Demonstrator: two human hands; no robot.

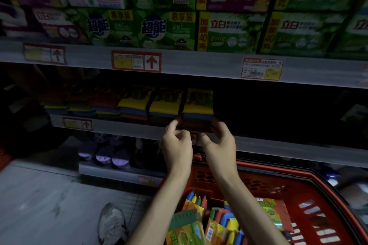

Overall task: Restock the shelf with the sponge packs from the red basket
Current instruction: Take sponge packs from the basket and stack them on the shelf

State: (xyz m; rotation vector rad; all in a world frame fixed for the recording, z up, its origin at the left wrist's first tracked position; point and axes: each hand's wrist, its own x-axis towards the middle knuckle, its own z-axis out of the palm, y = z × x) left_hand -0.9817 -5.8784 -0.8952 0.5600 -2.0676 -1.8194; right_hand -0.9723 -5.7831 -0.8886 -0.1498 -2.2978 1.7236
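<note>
The shelf [278,150] fills the far side of the scene, with green detergent boxes [169,28] stacked on the level above. The sponge level is dim. The red basket [298,174] sits near and to the right, below the shelf edge, with several sponge packs [217,223] still standing in it.

On the shelf a row of packs [135,104] runs from the left. The rightmost pack [197,103] lies with its long axis pointing near to far, into the shelf, and its yellow, blue and red layers face out. To its right the shelf is dark (probably unfilled, though the shadow hides it).

Both hands are at that pack's near end, with the pack just beyond them. The left hand [176,143] is at its near left corner with its fingers curled, and the right hand [220,141] has its fingertips at the near right corner. Each grip is narrow, but in this light I cannot tell whether it clasps the pack or only touches it.

The pack looks nearly seated. The next pack would go to its right, and the right hand is nearer both that space and the basket.
</note>
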